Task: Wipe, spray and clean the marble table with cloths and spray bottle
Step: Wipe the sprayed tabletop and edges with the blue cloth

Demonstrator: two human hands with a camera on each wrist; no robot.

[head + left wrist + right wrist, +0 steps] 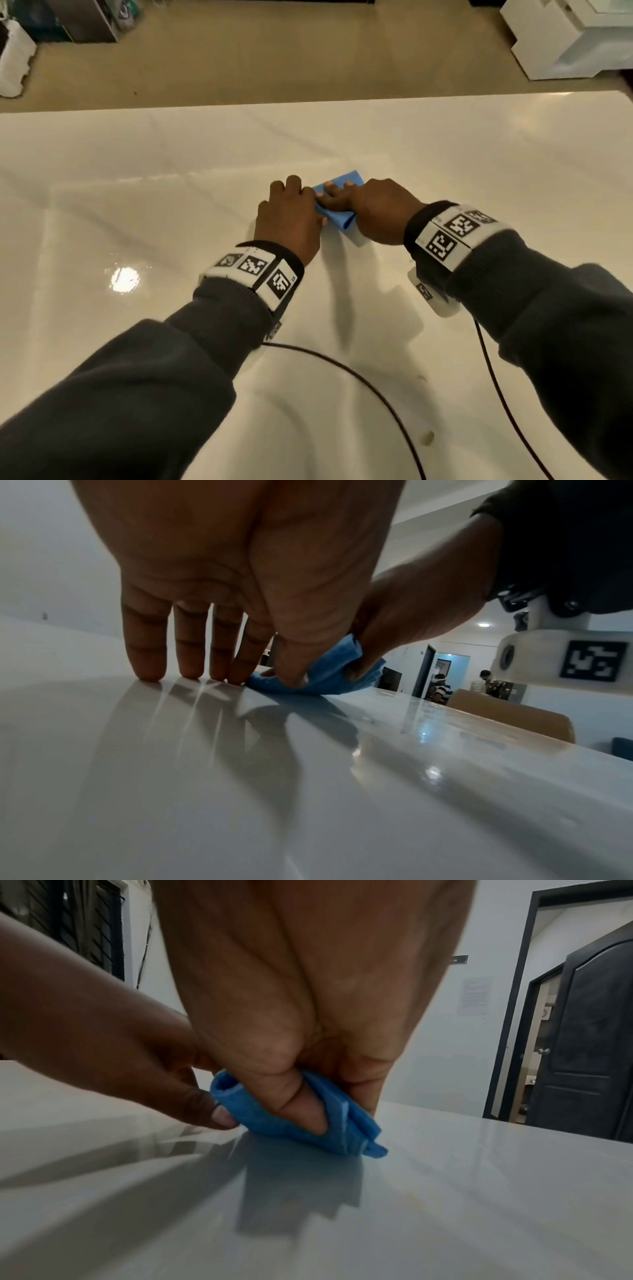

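Note:
A folded blue cloth (342, 221) lies on the glossy white marble table (479, 171), near its middle. My right hand (373, 212) grips the cloth, fingers laid across its top and the thumb tucked into the fold (301, 1110). My left hand (291, 216) sits just left of it, its four fingertips (150, 672) standing on the table and its thumb pressing the edge of the cloth (329, 677). In the right wrist view the left thumb (219, 1115) touches the cloth (267, 1123) at its left end. No spray bottle is in view.
Two black cables (359, 377) trail from my wrists across the near part of the table. Beyond the far table edge is beige floor, with a white cabinet (565, 41) at the top right. A tan chair back (514, 715) and people (441, 688) stand past the right side.

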